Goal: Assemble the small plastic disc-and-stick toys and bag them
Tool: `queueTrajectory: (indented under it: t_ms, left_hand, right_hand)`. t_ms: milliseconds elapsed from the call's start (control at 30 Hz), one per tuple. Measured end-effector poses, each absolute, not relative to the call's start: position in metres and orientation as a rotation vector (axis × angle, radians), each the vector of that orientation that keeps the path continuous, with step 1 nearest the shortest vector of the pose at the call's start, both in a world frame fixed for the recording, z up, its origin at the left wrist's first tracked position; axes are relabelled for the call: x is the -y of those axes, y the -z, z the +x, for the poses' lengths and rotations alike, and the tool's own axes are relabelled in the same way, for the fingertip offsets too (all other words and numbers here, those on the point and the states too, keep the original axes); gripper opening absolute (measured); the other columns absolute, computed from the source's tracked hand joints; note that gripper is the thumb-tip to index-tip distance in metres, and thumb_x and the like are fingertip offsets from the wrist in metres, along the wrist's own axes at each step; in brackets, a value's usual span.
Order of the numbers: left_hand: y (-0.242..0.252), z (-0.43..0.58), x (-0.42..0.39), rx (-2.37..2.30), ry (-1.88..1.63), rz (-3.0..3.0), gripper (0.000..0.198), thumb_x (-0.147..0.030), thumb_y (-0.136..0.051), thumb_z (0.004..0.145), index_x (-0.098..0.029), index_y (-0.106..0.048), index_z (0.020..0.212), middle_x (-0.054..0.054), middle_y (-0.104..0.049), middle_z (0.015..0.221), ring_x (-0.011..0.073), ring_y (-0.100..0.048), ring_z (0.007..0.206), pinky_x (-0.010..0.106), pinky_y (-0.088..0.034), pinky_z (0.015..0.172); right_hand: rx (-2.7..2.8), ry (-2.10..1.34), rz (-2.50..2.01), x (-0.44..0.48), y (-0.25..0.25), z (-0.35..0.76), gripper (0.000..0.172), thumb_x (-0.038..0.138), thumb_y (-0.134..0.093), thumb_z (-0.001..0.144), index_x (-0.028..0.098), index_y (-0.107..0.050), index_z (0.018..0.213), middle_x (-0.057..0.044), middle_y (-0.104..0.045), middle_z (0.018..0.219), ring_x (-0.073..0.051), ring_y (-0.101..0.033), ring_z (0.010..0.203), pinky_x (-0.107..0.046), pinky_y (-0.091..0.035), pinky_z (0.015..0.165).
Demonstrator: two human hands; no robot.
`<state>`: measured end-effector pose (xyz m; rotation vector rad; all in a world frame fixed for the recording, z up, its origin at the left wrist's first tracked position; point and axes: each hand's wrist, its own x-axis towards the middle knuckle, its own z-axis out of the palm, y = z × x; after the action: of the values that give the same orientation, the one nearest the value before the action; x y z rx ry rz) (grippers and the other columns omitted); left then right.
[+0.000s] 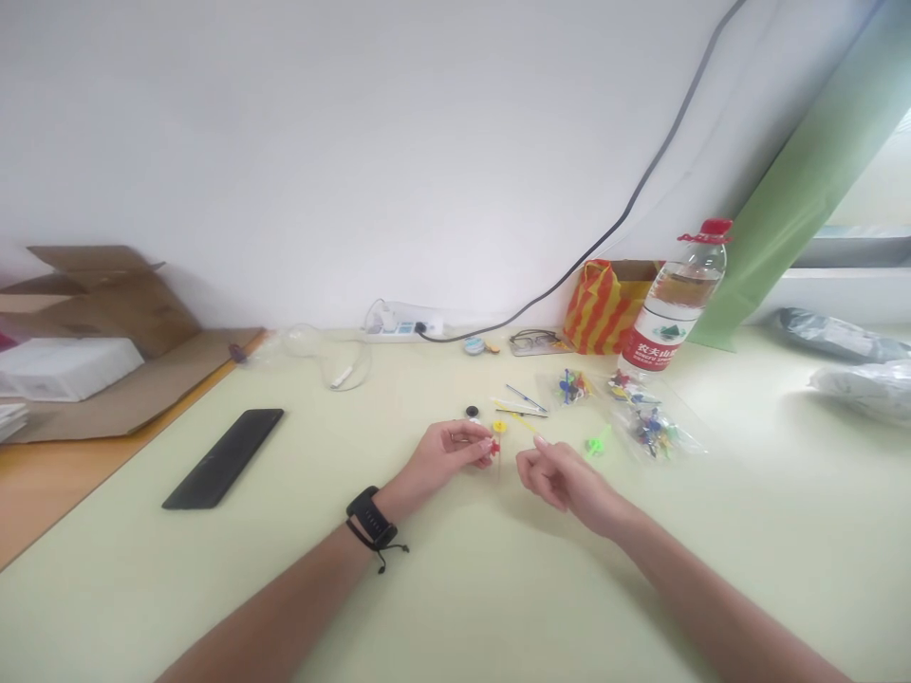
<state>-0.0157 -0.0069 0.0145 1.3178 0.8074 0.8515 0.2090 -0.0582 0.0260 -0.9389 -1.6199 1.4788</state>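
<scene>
My left hand point(459, 446), with a black watch on its wrist, pinches a small red plastic piece point(495, 446) between thumb and fingertips. Just beyond that piece is a small yellow round part point(499, 427); whether the two are joined I cannot tell. A thin reddish stick point(499, 467) shows faintly below them. To the right, my right hand point(559, 474) is closed with curled fingers, apart from the left. Anything inside its fingers is hidden. Thin yellow, white and blue sticks point(527, 396) lie just beyond it. A black round part point(473, 412) sits behind my left fingers.
Right of my hands lie a bright green piece point(595, 444) and clear bags of colourful plastic parts point(656, 432). A large water bottle point(673, 308) stands behind them. A black flat object point(223, 459) lies left; a power strip point(402, 323) and glasses point(535, 340) are by the wall.
</scene>
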Motion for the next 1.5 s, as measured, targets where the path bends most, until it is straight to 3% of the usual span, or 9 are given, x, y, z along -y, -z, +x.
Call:
queueTrajectory:
  t_ms: [200, 400, 700, 1033, 1300, 1500]
  left_hand:
    - [-0.0159, -0.0164, 0.0069, -0.815, -0.858, 1.331, 0.034, -0.040, -0.082, 0.081, -0.014, -0.076, 0.102, 0.011, -0.078, 0.097, 0.0194, -0.071, 0.083, 0.034, -0.057, 0.081]
    - [-0.0176, -0.0170, 0.0073, -0.825, -0.872, 1.341, 0.035, -0.040, -0.081, 0.082, -0.014, -0.075, 0.104, 0.011, -0.077, 0.097, 0.0195, -0.071, 0.085, 0.033, -0.057, 0.081]
    - [-0.0191, -0.0166, 0.0085, -0.797, -0.880, 1.347, 0.033, -0.041, -0.080, 0.083, -0.015, -0.076, 0.105, 0.011, -0.077, 0.099, 0.0205, -0.071, 0.089, 0.034, -0.056, 0.084]
    - [-0.0153, -0.0172, 0.0070, -0.778, -0.890, 1.363, 0.033, -0.040, -0.078, 0.085, -0.015, -0.075, 0.106, 0.011, -0.076, 0.099, 0.0208, -0.071, 0.089, 0.035, -0.057, 0.084]
    - [-0.0144, -0.0170, 0.0069, -0.776, -0.895, 1.352, 0.032, -0.040, -0.079, 0.085, -0.016, -0.075, 0.105, 0.010, -0.075, 0.100, 0.0211, -0.071, 0.091, 0.035, -0.057, 0.085]
    - [-0.0155, -0.0170, 0.0066, -0.772, -0.893, 1.350, 0.034, -0.042, -0.080, 0.083, -0.016, -0.076, 0.105, 0.011, -0.076, 0.101, 0.0219, -0.072, 0.091, 0.036, -0.057, 0.084]
  right_hand:
    - [1.463, -1.492, -0.904, 0.0536, -0.0204, 0.2097, 0.070, 0.070, -0.026, 0.101, 0.018, -0.065, 0.076, -0.006, -0.066, 0.079, -0.014, -0.047, 0.058, -0.032, -0.040, 0.063]
    - [1.390, -1.496, -0.940, 0.0520, -0.0205, 0.2117, 0.061, 0.069, -0.035, 0.100, 0.018, -0.066, 0.088, -0.011, -0.073, 0.100, -0.013, -0.052, 0.058, -0.033, -0.047, 0.065]
    - [1.406, -1.484, -0.976, 0.0532, -0.0226, 0.2112, 0.061, 0.069, -0.036, 0.099, 0.018, -0.067, 0.090, -0.014, -0.074, 0.110, -0.014, -0.056, 0.060, -0.034, -0.050, 0.065]
    - [1.416, -1.482, -0.965, 0.0540, -0.0237, 0.2117, 0.060, 0.068, -0.038, 0.100, 0.018, -0.068, 0.090, -0.013, -0.074, 0.106, -0.014, -0.058, 0.060, -0.034, -0.050, 0.064]
    - [1.430, -1.487, -0.998, 0.0528, -0.0198, 0.2130, 0.060, 0.067, -0.038, 0.100, 0.018, -0.069, 0.092, -0.010, -0.073, 0.086, -0.016, -0.059, 0.060, -0.035, -0.051, 0.067]
    - [1.483, -1.388, -1.013, 0.0563, -0.0279, 0.2113, 0.055, 0.062, -0.038, 0.102, 0.018, -0.069, 0.092, -0.010, -0.073, 0.094, -0.015, -0.058, 0.062, -0.034, -0.051, 0.067]
